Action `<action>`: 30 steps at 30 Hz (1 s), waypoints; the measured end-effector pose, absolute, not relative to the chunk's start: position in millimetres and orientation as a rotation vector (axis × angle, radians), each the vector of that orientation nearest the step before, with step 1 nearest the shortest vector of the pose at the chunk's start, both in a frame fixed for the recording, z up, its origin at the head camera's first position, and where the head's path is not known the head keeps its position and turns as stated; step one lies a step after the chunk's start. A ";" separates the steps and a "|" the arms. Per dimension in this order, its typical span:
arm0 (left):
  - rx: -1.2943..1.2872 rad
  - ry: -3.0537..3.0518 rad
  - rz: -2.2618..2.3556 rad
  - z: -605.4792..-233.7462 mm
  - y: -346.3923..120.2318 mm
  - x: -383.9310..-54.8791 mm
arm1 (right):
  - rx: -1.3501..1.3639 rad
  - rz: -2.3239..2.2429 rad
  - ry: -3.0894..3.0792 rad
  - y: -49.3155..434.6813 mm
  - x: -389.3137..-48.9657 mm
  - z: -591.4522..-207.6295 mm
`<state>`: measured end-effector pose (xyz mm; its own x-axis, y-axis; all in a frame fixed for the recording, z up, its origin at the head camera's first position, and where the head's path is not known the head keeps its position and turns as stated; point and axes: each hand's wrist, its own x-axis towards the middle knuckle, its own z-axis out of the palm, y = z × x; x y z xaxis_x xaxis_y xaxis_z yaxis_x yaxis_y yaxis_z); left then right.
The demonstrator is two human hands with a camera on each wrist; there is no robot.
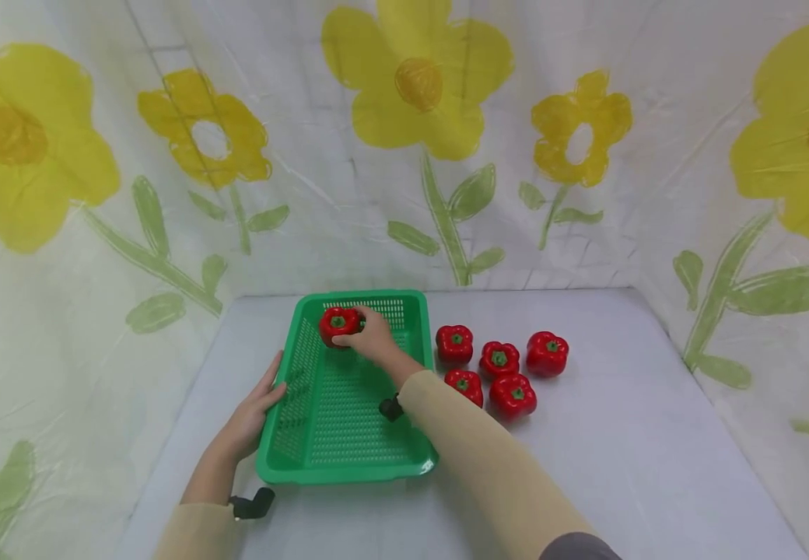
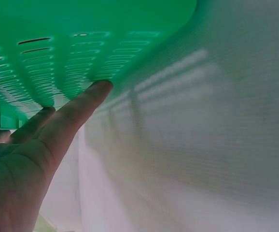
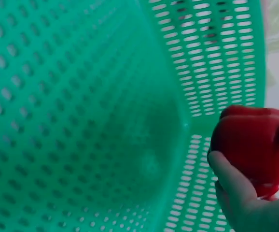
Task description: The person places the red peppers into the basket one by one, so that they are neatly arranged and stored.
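A large painted yellow flower (image 1: 8,136) fills the far left of a white backdrop (image 1: 292,194), beside which a person's left hand (image 1: 246,420), beneath a beige sleeve (image 1: 194,533), rests against the outer left side of a green basket (image 1: 348,474), its fingers extended and touching the slotted wall (the left wrist view shows them from below). In the basket's far left part, a red pepper (image 1: 337,325), green stem facing the viewer, sits in the grip of the right hand (image 1: 374,338), thumb and fingers pressed to its sides; whether the pepper touches the basket cannot be told. The right arm crosses the basket's right rim. Just beyond that rim, five more red peppers (image 1: 499,362) stand grouped on a pale table (image 1: 621,451), three farther back and two nearer. Another big bloom (image 1: 807,140) decorates the far right.
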<state>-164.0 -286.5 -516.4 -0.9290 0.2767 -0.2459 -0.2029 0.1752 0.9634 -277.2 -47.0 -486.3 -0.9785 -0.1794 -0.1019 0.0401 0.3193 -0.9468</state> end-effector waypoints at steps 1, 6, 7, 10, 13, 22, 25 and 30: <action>0.071 2.091 1.809 -516.0 -286.8 -164.4 | -0.121 -1.717 2.401 -48.1 -277.7 -487.9; 0.090 2.103 1.808 -513.7 -287.7 -165.8 | -0.108 -1.725 2.384 -53.7 -281.4 -493.9; 0.091 2.106 1.805 -513.5 -287.6 -165.8 | -0.099 -1.728 2.382 -54.9 -282.2 -495.2; 0.089 2.098 1.801 -514.0 -286.7 -165.8 | -0.051 -1.732 2.380 -57.8 -283.3 -500.1; 0.085 2.089 1.805 -515.7 -285.9 -165.3 | -0.022 -1.708 2.396 -60.5 -282.8 -505.2; 0.073 2.082 1.823 -518.1 -287.2 -163.2 | -0.036 -1.670 2.412 -67.9 -280.5 -514.4; 0.071 2.078 1.831 -518.0 -287.3 -163.6 | -0.050 -1.666 2.411 -68.8 -280.9 -515.2; 0.095 2.075 1.829 -517.3 -287.4 -164.2 | -0.072 -1.636 2.438 -69.0 -282.1 -514.9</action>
<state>-164.2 -287.4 -517.3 -0.9285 0.2914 -0.2300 -0.1916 0.1544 0.9692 -282.1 -69.0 -514.9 -0.9779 -0.1534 -0.1417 0.0730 0.3850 -0.9200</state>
